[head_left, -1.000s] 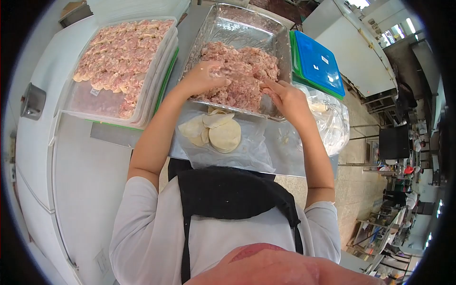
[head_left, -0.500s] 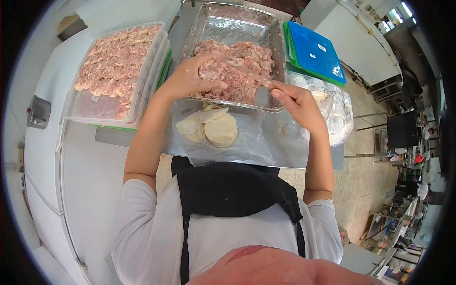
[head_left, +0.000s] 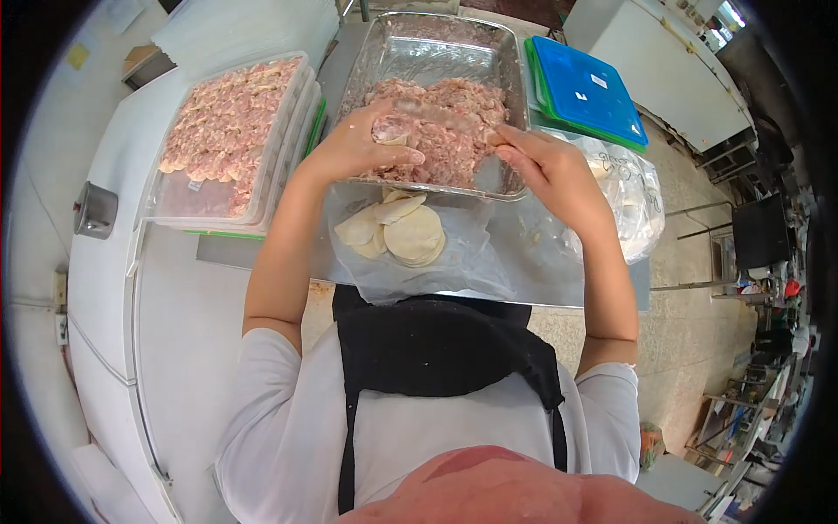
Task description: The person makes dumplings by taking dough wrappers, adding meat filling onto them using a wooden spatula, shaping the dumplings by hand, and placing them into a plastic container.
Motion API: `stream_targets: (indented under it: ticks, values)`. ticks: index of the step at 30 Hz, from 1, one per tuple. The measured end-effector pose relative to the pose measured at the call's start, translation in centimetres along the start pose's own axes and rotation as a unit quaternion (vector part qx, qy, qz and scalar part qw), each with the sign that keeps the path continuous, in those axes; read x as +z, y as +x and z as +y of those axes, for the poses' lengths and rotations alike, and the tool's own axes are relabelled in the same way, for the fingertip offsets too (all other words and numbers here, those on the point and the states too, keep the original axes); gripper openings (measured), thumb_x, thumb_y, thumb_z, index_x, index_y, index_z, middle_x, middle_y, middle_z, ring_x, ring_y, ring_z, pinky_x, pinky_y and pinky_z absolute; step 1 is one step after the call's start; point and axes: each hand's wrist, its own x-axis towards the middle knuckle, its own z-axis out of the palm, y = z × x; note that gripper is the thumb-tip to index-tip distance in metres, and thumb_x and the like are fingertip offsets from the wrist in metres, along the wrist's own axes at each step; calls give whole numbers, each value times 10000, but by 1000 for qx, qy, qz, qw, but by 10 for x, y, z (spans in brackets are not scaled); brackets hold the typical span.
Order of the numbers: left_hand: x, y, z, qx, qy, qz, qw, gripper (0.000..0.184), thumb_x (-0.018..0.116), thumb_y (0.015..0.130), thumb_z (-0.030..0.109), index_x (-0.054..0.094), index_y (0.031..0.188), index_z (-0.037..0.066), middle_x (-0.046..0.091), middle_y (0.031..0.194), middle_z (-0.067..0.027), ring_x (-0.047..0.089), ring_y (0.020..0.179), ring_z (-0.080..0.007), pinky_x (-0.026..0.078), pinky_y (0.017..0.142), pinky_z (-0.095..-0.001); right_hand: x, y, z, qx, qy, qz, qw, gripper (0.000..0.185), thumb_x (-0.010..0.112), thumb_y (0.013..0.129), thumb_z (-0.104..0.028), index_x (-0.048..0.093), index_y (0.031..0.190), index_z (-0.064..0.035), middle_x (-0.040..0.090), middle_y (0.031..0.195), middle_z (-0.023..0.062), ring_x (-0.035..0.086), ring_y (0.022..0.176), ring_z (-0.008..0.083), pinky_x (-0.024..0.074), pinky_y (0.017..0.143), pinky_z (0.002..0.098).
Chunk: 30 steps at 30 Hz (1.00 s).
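A metal tray [head_left: 401, 26] holds a heap of minced meat [head_left: 454, 157]. Over the tray's left part, my left hand [head_left: 353, 144] is curled around a meat-filled wrapper [head_left: 390, 131]. My right hand [head_left: 546, 166], at the tray's right side, pinches a flat utensil [head_left: 428, 112] that reaches across the meat towards my left hand; its blade is blurred. Round dough wrappers [head_left: 413, 234] lie in a small pile on a plastic sheet [head_left: 471, 262] in front of the tray.
On the left, a clear container [head_left: 209, 205] holds rows of filled pieces. A metal pot [head_left: 96, 210] stands farther left. Blue and green lids [head_left: 589, 92] lie right of the tray, with a plastic bag [head_left: 633, 196] of pale items nearer.
My left hand has gone from reaching into the meat to cupping a filled wrapper. The utensil, low in the meat at first, now spans across to my left hand. The view has shifted slightly.
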Motion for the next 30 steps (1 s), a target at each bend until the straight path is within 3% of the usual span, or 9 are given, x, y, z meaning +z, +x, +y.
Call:
stream_targets:
  ticks: [3,6,8,12,15,17,20,23,30]
  values:
    - [-14,-5,6,-9,-55,-28,998,569,828,683,301,632,1140,24,643,1155,-144,598,1060,-240,442,937,-340,13,0,-8,-13,71,44,996,305,583,927,-218,626,1153,-18,660,1035,178,638,920,335,499,792,364]
    - [-37,-21,1,-53,3,83,995,533,826,689,289,638,1116,32,655,1108,-122,600,1024,-211,449,913,-324,51,11,19,-29,125,49,991,292,577,937,-210,633,1130,2,668,1015,175,644,930,290,490,804,338]
    - [-80,-38,28,-36,82,85,992,549,823,691,272,627,1147,37,659,1014,-112,600,959,-192,461,879,-314,68,20,46,58,156,51,985,282,581,938,-205,640,1122,0,679,985,159,647,923,244,482,799,310]
    - [-164,-89,-8,-56,50,182,981,499,804,708,251,630,1130,48,638,934,-103,584,872,-171,472,805,-300,105,25,78,58,144,72,985,292,589,938,-209,640,1141,-4,688,938,114,618,816,158,474,738,272]
    - [-219,-129,-59,-165,85,229,956,472,773,730,229,617,1146,70,632,946,-102,585,842,-180,484,771,-312,117,23,88,173,216,42,960,301,598,933,-207,640,1142,7,672,1114,160,635,1032,224,457,908,299]
    - [-234,-152,-95,-170,297,316,885,464,733,757,232,599,1174,77,634,931,-109,597,814,-214,493,758,-330,117,20,85,207,219,44,953,323,604,934,-207,631,1161,21,670,1128,149,614,1060,198,438,936,286]
    - [-247,-164,-114,-271,370,224,860,538,702,781,242,530,1262,72,647,957,-163,625,851,-270,501,780,-364,119,19,87,204,243,42,947,321,614,930,-210,635,1161,13,676,1105,125,606,1034,173,439,915,275]
    - [-237,-154,-115,-306,314,235,868,594,699,801,227,462,1336,127,637,1053,-190,637,943,-299,504,802,-379,120,18,90,221,268,46,936,318,621,928,-215,642,1161,0,681,1077,88,603,992,145,446,885,267]
    - [-226,-141,-124,-252,349,178,885,658,643,805,168,361,1397,119,645,1034,-241,625,950,-397,489,785,-434,118,18,84,248,252,61,934,319,626,930,-222,644,1164,-8,678,1016,28,591,902,88,468,809,233]
